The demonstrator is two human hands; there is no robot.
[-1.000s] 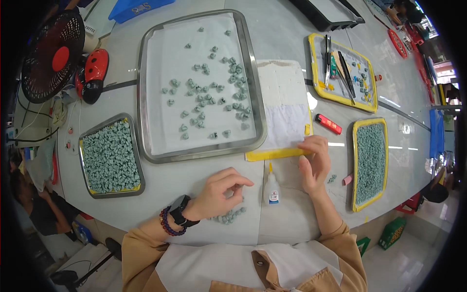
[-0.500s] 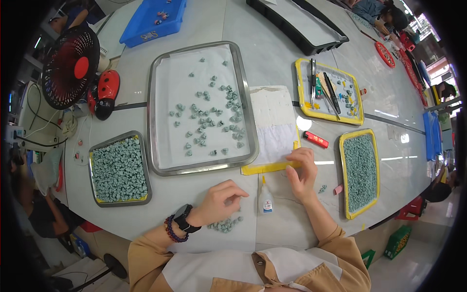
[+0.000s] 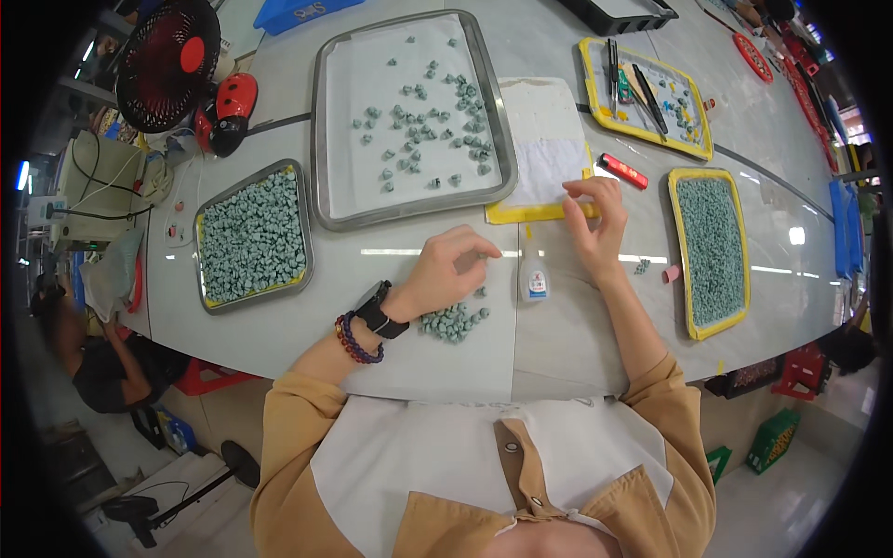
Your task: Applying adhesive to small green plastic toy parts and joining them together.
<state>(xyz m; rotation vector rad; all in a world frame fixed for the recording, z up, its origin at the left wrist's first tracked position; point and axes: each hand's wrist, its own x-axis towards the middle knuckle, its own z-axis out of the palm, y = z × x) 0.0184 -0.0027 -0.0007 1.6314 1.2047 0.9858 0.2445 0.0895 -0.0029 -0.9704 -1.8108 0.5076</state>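
Note:
My left hand [image 3: 452, 272], wearing a dark watch and beaded bracelets, is over the table just beyond a pile of small grey-green pieces [image 3: 450, 324]. Its fingers are curled in, thumb near index finger; anything between them is too small to make out. To its right a small white glue bottle [image 3: 534, 281] with a yellow tip stands or lies; I cannot tell which. My right hand [image 3: 597, 221] is at the near right corner of a white board [image 3: 535, 212] edged with yellow tape. Its fingers are bent, with a gap between thumb and forefinger and nothing visible there.
A large metal tray [image 3: 321, 186] holds scattered grey-green pieces on white paper. Fuller trays stand left [image 3: 310, 244] and right [image 3: 741, 279]. A yellow-edged tool tray [image 3: 684, 146], red lighter [image 3: 623, 171], pink block [image 3: 672, 273] and black fan [image 3: 167, 65] are around. Other people sit nearby.
The whole view has tilted, so the table sits higher in the picture. My left fingers have curled differently near the bottle. The right hand keeps its place by the board's corner.

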